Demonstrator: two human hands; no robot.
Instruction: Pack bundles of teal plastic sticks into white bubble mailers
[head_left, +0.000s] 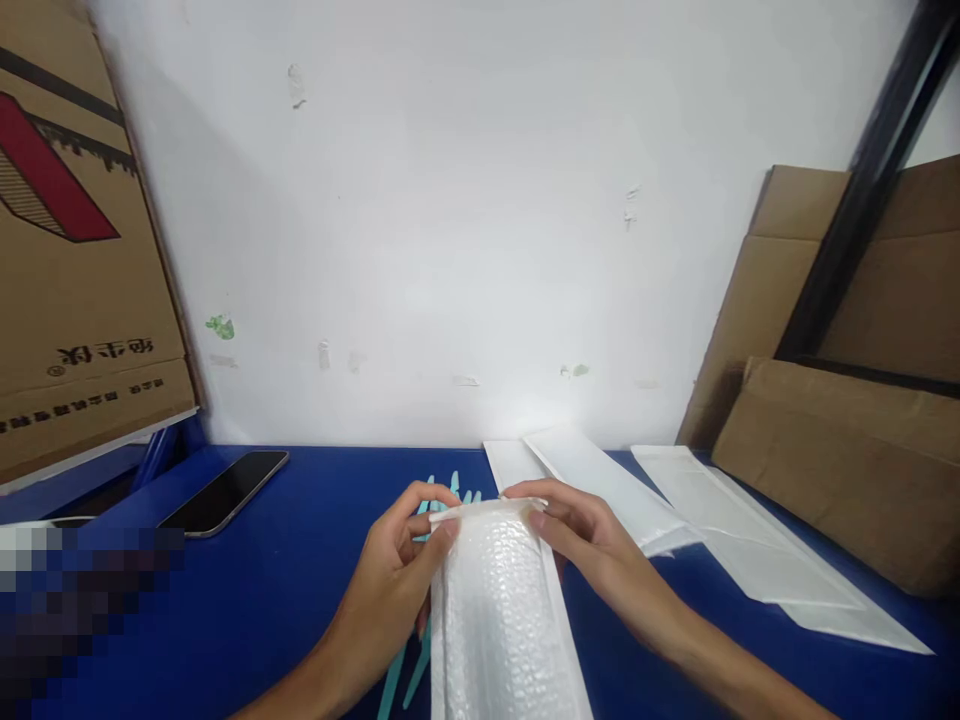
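Observation:
A white bubble mailer (499, 610) lies lengthwise in front of me, its far end raised between my hands. My left hand (409, 555) pinches the far left corner, thumb on top and fingers behind. At the far right corner, my right hand (581, 530) grips the same edge in a like way. Several teal plastic sticks with narrow, blade-like ends (395, 680) lie on the blue table, partly hidden behind the mailer and my left hand. I cannot tell their exact kind.
More white mailers (757, 540) lie spread on the blue table (300, 600) to the right. A dark-screened phone (225, 493) rests at left. Cardboard boxes (82, 250) stand at left, and brown cardboard (840, 460) leans at right. A white wall (450, 220) rises behind.

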